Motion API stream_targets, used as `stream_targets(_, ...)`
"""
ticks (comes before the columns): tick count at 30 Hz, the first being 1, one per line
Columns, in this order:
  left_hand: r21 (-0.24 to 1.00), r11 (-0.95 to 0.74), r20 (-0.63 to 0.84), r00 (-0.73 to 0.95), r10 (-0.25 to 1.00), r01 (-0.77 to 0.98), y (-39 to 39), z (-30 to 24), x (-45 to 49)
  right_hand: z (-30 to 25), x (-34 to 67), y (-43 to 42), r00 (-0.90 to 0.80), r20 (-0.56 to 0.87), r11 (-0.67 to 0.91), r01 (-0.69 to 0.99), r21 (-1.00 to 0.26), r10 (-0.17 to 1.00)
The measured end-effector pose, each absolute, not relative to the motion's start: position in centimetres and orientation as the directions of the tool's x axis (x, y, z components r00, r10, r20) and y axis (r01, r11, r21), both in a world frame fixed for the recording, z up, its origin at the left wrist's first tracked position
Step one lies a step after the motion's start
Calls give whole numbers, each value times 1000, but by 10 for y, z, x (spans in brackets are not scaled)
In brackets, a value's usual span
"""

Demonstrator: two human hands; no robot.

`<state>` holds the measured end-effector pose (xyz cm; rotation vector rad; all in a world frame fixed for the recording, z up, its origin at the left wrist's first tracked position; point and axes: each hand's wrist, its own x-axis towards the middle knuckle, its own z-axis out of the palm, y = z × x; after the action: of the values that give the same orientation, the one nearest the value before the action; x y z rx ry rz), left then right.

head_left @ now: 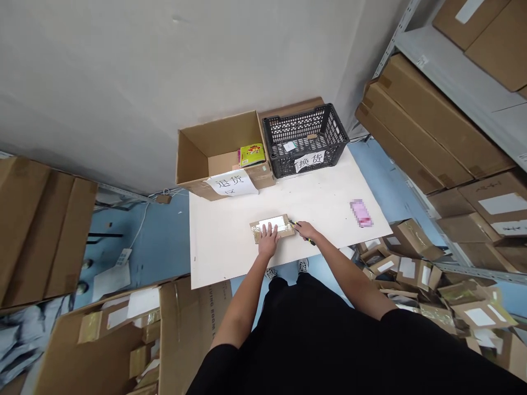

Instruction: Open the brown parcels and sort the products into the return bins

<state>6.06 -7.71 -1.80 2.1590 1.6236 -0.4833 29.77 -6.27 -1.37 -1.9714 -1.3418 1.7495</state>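
Observation:
A small taped cardboard box (284, 234) with a white label (278, 221) on top lies near the front of the white table (222, 236). My left hand (268, 240) rests on it, palm down with the fingers spread. Wrapped round a black and yellow utility knife (310, 240), my right hand (304, 230) is at the box's right end. The knife's tip points at that end; whether the blade touches the tape is too small to tell.
An open carton (197, 188) holding colourful packs (252, 154) stands at the back, beside a black plastic crate (284, 164). A pink blurred item (361, 213) lies at right. Cartons crowd the shelf (436, 49), and several small boxes (411, 269) are heaped on the floor.

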Motion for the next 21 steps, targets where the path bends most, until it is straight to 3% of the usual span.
stream_targets(7, 112, -264, -484, 284, 828, 958, -77, -20, 61, -9, 318, -82, -132, -722, -580, 506, -638, 679)
stream_targets(13, 147, -239, -396, 278, 875, 960, -51, -13, 48, -16, 290, -97, 145, -698, -700, 325, -636, 702)
stream_targets(18, 76, -71, -369, 94, 925, 995, -54, -12, 32, -29, 240, -84, 294, -658, -704, 467, -535, 694)
stream_targets(21, 43, -59, -320, 70, 945, 997, -74, -18, 34, -30, 224, -47, 387, -590, -697, 512, -502, 709)
